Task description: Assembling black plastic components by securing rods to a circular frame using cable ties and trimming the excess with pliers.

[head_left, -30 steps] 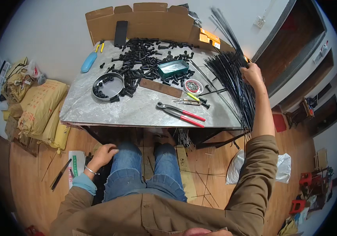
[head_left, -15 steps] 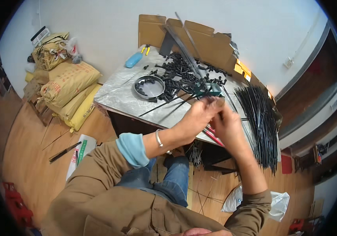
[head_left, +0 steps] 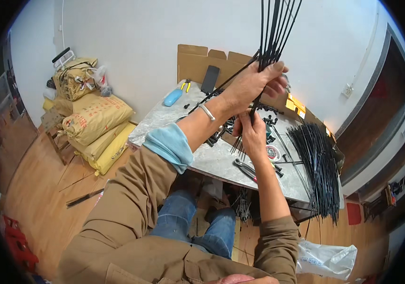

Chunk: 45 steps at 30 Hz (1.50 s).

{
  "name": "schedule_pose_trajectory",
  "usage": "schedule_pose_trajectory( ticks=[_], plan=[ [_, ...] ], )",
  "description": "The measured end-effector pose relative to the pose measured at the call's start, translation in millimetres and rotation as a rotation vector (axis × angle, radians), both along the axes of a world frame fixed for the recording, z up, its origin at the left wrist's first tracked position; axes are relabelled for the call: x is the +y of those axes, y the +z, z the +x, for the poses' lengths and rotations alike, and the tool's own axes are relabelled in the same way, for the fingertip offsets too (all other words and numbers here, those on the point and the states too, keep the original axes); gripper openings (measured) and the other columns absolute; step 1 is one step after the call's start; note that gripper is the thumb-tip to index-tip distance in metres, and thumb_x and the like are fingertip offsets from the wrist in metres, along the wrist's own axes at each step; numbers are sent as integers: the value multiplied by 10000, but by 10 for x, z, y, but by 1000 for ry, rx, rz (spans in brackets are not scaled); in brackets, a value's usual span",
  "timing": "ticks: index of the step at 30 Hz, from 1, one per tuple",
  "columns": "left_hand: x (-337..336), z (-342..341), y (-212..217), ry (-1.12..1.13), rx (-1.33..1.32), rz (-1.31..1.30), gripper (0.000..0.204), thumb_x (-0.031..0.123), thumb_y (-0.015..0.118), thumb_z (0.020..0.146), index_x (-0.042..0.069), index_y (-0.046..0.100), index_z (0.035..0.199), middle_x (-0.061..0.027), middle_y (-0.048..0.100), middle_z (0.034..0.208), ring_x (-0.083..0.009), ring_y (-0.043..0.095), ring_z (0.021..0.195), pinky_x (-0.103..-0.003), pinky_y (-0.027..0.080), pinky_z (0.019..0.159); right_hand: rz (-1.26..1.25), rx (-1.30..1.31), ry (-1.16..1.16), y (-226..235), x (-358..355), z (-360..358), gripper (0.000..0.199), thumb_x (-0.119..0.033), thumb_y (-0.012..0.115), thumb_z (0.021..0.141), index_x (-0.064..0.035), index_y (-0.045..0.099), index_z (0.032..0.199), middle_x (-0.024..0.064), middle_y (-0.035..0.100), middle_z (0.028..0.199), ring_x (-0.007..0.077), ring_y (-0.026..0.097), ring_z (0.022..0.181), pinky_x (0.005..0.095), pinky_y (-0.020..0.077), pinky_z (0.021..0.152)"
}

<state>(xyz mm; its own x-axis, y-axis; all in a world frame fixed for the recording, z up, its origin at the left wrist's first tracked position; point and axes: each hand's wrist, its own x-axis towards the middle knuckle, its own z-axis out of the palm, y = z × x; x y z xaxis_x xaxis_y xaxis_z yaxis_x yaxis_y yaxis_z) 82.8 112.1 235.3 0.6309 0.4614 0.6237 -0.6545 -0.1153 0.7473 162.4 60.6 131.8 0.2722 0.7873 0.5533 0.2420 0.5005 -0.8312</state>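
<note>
Left hand: the left hand (head_left: 254, 85) is closed around a bunch of long black cable ties (head_left: 272, 33), lifted high above the table (head_left: 212, 158); 1.0 s ago it rested on the person's knee, well below the table.
Right hand: the right hand (head_left: 252, 135) is curled about the lower ends of the same bunch, just under the left hand; 1.0 s ago it reached to the big heap of ties at the table's right edge.
Bunch: held upright, tips fanning past the top of the view, lower ends hanging over the table's middle.
Change: a small share of ties has left the heap and is now gripped by 2 hands in the air.
Meaning: judged from this, the bunch is being gathered and evened up, with sorting barely begun.
Heap: the large pile of black ties (head_left: 318, 165) lies draped over the table's right side.
On the table: pliers (head_left: 246, 169) near its front edge, a blue case (head_left: 172, 97) and a dark phone (head_left: 210, 79) at its back.
Behind the table: an opened cardboard box (head_left: 197, 61) against the wall.
Left of the table: stacked yellow sacks (head_left: 96, 125) on the floor.
</note>
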Motion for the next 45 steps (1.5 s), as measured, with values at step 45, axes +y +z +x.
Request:
schedule_pose_trajectory(
  ticks=[45],
  plan=[
    [389,271,-1031,115,271,-460,389,124,493,970,93,408,1348,-129,654,951,-206,677,737,-314,572,583,139,-264,-991,-207,-979,1860,147,-152,567,928,-24,594,861,25,606,713,65,511,555,245,414,487]
  ],
)
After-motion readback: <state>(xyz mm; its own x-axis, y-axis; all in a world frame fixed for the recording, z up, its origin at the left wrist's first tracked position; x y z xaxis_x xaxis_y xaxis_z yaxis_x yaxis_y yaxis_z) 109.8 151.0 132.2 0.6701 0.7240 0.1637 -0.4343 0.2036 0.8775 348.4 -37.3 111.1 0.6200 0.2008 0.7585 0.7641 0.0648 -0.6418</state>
